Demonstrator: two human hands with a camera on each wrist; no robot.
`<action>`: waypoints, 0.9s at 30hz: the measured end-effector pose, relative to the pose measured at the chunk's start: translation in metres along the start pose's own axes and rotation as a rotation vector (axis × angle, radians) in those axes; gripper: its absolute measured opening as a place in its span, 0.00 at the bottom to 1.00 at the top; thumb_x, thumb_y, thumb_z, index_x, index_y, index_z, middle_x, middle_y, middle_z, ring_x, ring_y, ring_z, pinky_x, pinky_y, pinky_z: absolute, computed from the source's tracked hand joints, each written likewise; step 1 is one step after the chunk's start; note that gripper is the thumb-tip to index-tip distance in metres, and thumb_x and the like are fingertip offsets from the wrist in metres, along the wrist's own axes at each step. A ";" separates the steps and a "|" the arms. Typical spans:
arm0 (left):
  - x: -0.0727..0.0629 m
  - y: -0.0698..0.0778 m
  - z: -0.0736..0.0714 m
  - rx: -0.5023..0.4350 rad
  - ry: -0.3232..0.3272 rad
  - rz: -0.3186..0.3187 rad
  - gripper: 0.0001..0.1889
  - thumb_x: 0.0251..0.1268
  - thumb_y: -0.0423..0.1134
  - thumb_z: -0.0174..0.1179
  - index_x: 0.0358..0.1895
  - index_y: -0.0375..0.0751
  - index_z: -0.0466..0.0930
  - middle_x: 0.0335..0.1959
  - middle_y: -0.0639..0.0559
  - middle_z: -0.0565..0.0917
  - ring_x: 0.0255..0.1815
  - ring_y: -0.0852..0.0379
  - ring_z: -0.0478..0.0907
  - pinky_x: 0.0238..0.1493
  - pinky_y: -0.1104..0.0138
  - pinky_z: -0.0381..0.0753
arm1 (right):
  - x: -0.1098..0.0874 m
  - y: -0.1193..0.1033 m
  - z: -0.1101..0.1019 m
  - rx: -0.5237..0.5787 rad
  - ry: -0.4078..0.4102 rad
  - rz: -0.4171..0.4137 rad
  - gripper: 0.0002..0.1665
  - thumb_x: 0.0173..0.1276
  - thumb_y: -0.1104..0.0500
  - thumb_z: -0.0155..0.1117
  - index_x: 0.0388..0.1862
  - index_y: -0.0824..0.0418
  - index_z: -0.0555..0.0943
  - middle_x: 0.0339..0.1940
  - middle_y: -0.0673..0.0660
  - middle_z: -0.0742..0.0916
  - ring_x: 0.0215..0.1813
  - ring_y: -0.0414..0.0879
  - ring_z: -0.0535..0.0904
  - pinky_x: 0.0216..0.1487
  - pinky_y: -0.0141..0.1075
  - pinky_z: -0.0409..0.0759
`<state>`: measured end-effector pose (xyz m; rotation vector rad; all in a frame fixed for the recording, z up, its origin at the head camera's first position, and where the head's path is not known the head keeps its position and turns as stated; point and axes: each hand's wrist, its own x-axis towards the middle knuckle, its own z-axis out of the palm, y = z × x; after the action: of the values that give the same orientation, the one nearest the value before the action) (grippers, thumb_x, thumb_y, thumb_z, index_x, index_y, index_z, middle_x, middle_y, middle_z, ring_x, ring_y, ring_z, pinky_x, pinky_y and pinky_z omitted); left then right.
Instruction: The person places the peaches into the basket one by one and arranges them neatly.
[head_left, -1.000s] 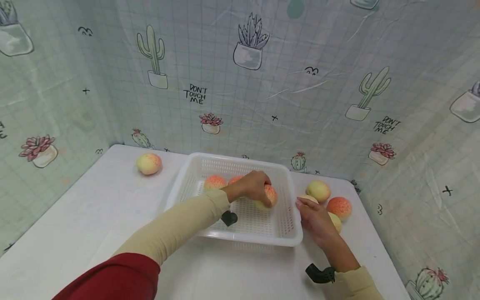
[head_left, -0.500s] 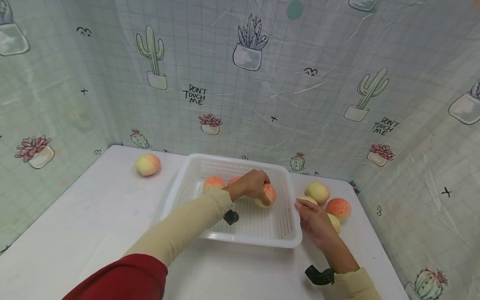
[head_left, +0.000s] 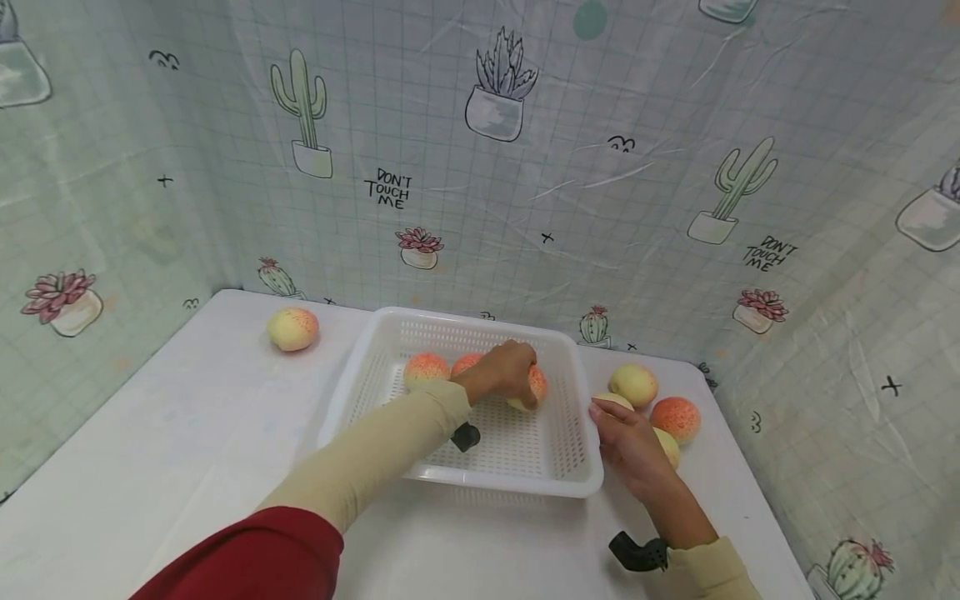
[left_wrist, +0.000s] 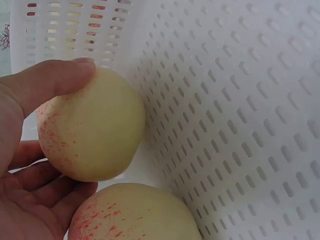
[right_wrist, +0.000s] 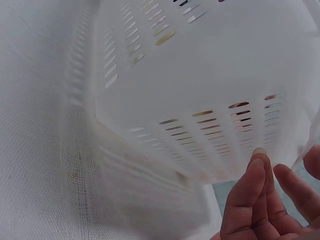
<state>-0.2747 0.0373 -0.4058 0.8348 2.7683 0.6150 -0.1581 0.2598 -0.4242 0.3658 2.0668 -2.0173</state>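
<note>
My left hand grips a yellow peach with red speckles inside a white perforated plastic basket. The thumb lies over its top and the fingers curl beneath. Close by in the left wrist view is a second peach, cut off by the frame. In the head view two peaches, one fully rounded and one partly behind my hand, sit left of the held one. My right hand holds the basket's right rim from outside; in the right wrist view its fingertips are against the perforated wall.
One peach lies on the white table at the back left. Several more, among them a red one and a pale yellow one, cluster right of the basket. A cactus-printed cloth encloses the back and sides.
My left hand has shifted the held peach slightly left and back within the basket, its wrist turning a little. The right hand stays at the basket's rim.
</note>
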 end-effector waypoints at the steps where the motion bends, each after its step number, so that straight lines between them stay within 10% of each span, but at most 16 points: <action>1: 0.000 -0.001 0.000 0.001 0.004 -0.010 0.17 0.47 0.44 0.82 0.31 0.41 0.83 0.27 0.55 0.81 0.31 0.57 0.71 0.29 0.67 0.74 | 0.000 0.000 0.000 0.002 0.002 0.001 0.27 0.80 0.46 0.60 0.72 0.56 0.76 0.54 0.42 0.89 0.55 0.40 0.85 0.58 0.35 0.85; 12: -0.004 0.001 -0.002 0.128 0.030 -0.068 0.21 0.50 0.53 0.80 0.34 0.44 0.79 0.34 0.52 0.82 0.34 0.56 0.74 0.35 0.59 0.81 | -0.001 0.001 0.004 -0.013 0.008 -0.009 0.27 0.79 0.45 0.62 0.70 0.55 0.78 0.54 0.42 0.89 0.55 0.40 0.86 0.58 0.35 0.85; 22: -0.013 0.001 -0.015 0.024 0.029 -0.043 0.19 0.50 0.48 0.79 0.36 0.42 0.81 0.33 0.52 0.79 0.34 0.56 0.71 0.31 0.63 0.73 | -0.003 0.000 0.005 -0.024 0.019 -0.016 0.24 0.80 0.45 0.61 0.67 0.55 0.79 0.50 0.41 0.89 0.52 0.39 0.86 0.56 0.33 0.85; 27: -0.017 -0.002 -0.026 -0.019 0.001 0.008 0.32 0.55 0.51 0.77 0.61 0.37 0.83 0.59 0.46 0.86 0.59 0.50 0.82 0.58 0.59 0.83 | -0.005 0.000 0.004 -0.035 0.020 -0.018 0.25 0.80 0.45 0.60 0.68 0.57 0.78 0.48 0.42 0.90 0.50 0.40 0.86 0.54 0.34 0.85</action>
<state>-0.2688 0.0171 -0.3820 0.8421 2.7571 0.6416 -0.1538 0.2554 -0.4223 0.3635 2.1218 -1.9928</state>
